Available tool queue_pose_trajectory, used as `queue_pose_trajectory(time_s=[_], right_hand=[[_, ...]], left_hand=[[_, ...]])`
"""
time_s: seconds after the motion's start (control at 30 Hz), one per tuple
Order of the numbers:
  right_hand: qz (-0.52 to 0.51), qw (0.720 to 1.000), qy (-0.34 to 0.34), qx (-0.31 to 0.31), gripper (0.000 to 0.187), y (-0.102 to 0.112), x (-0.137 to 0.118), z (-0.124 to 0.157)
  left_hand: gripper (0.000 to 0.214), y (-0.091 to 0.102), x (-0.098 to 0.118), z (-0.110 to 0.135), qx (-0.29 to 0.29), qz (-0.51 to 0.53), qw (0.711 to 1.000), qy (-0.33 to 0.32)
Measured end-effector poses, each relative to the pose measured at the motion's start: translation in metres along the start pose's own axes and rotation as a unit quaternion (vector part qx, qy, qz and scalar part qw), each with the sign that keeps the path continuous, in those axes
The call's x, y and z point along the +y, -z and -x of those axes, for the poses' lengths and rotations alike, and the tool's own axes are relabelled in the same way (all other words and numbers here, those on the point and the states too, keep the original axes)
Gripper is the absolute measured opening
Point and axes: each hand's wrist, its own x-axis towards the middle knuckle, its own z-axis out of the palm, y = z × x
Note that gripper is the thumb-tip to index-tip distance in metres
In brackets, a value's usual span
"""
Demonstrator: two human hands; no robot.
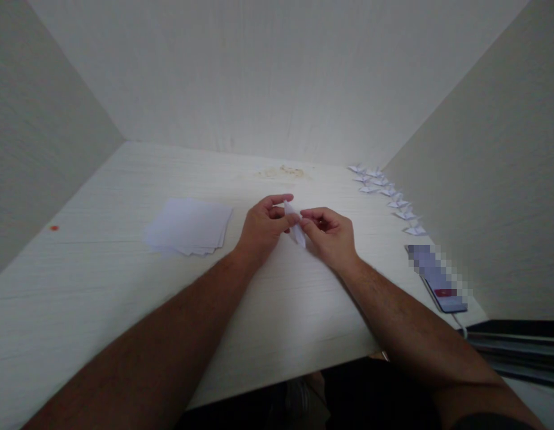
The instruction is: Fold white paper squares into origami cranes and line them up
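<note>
Three pale walls [268,77] bound our surface [277,334], where our left hand [268,222] and right hand [331,234] pinch one folded paper [298,236] between one paper stack [191,224] and perhaps ten small origami cranes [415,230].

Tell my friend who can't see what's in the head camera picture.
A person's left hand and right hand hold folded white paper over a pale table. White sheets lie left; small paper shapes and a phone lie right.
</note>
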Motion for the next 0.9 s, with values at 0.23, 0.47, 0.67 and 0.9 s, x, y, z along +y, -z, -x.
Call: queue_pose_trajectory(time_s=[0.23, 0.47, 0.67, 0.9], right_hand=[[0.006, 0.999, -0.048, -0.008, 0.014, 0.003, -0.005, -0.002], [0.025, 0.999, -0.031, -0.016, 0.013, 0.005, -0.007, -0.005], [0.110, 0.993, 0.054, -0.003, 0.011, 0.007, -0.008, -0.004], [0.198, 0.952, 0.230, -0.029, 0.017, 0.011, -0.002, -0.004]], left_hand=[[0.022, -0.003, 0.003, 0.002, -0.007, -0.050, 0.999, -0.001], [0.015, -0.005, 0.012, 0.007, -0.023, -0.128, 0.991, 0.009], [0.016, -0.008, 0.018, 0.009, -0.034, -0.170, 0.984, 0.031], [0.013, -0.008, 0.015, 0.008, -0.018, -0.131, 0.990, 0.053]])
